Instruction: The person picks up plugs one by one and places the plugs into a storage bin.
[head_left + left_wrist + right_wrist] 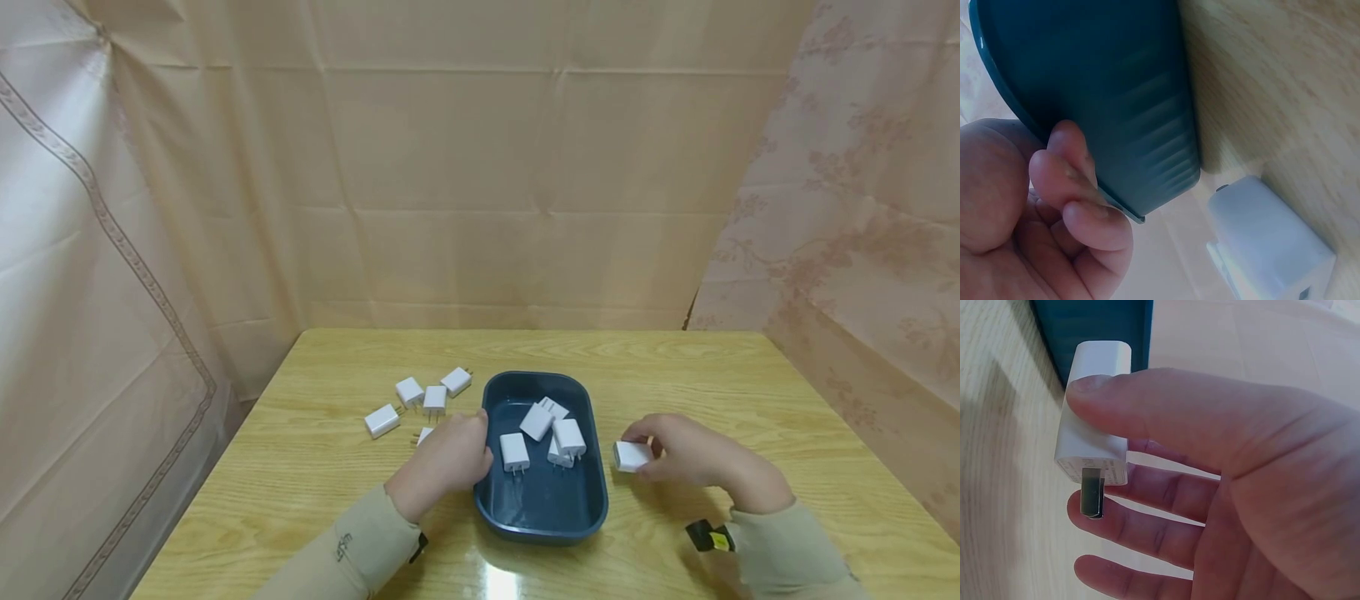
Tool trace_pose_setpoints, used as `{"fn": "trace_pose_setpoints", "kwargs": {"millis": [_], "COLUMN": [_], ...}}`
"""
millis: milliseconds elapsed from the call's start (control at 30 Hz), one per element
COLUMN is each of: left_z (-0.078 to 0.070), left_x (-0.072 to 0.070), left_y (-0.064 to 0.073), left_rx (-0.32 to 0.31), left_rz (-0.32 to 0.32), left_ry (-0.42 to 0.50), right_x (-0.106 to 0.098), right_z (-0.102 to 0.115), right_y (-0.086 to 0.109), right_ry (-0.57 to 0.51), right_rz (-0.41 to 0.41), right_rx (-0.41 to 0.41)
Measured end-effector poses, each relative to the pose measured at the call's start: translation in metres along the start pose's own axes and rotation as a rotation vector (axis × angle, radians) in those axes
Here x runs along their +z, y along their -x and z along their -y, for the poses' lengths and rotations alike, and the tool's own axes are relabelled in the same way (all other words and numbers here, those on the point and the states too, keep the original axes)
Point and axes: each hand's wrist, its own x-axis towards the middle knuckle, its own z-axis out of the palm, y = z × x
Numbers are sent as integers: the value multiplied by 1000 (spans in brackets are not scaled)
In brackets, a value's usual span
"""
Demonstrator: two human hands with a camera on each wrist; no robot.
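A dark blue plastic bin [540, 512] stands on the table with several white charger plugs [514, 452] lying in it. My left hand [453, 450] grips the bin's left rim, its fingers [1079, 181] curled over the edge in the left wrist view. Just right of the bin, my right hand [686, 450] pinches one white charger plug [632, 456] between thumb and fingers. In the right wrist view this charger plug [1094, 440] shows its metal prongs pointing toward the palm side, and the other fingers are spread loosely below.
Several more white charger plugs [435, 398] lie on the wooden table [300, 467] left of the bin, one partly hidden behind my left hand. A beige curtain [480, 192] hangs along the table's far edge, with patterned cloth [862, 208] on the right.
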Motion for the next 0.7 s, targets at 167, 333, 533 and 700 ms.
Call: {"fn": "trace_pose_setpoints", "kwargs": {"millis": [167,333,533,700], "left_z": [0,0,0,0], "left_x": [0,0,-1,-1], "left_y": [0,0,1,0], "left_rx": [0,-1,-2,5], "left_rz": [-2,-6,-4,-3], "left_ry": [-7,-11,-2,-8], "right_x": [-4,-10,-21,-30], "right_z": [1,3,13,23], "right_y": [1,-2,-8,-19], "right_ry": [14,29,51,70], "right_rz": [-8,-20,-36,-54], "right_rx": [-17,-76,-122,-152]}}
